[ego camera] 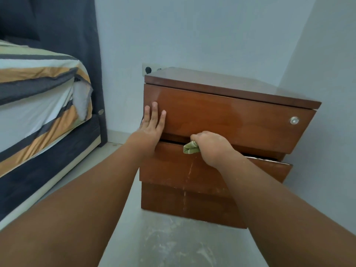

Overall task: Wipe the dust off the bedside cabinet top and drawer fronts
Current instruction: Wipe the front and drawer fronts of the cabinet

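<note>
Bedside cabinet (221, 120), wooden, stood by the bed (38, 93); left hand (152, 124) lay flat, fingers spread, on top drawer front; right hand (210, 147), fingers curled, gripped green cloth (190, 148) at lower drawer's upper edge.

light: soft, even, rather dim, source unseen | glare: pale sheen on cabinet top (221, 81) and upper drawer front (231, 120) | shadows: dark band under that drawer | distortion: wide-angle stretch of forearms (77, 218) at lower edge | focus: slightly soft throughout

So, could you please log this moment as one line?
left hand flat on top drawer front | right hand grips green cloth at gap below it
</note>
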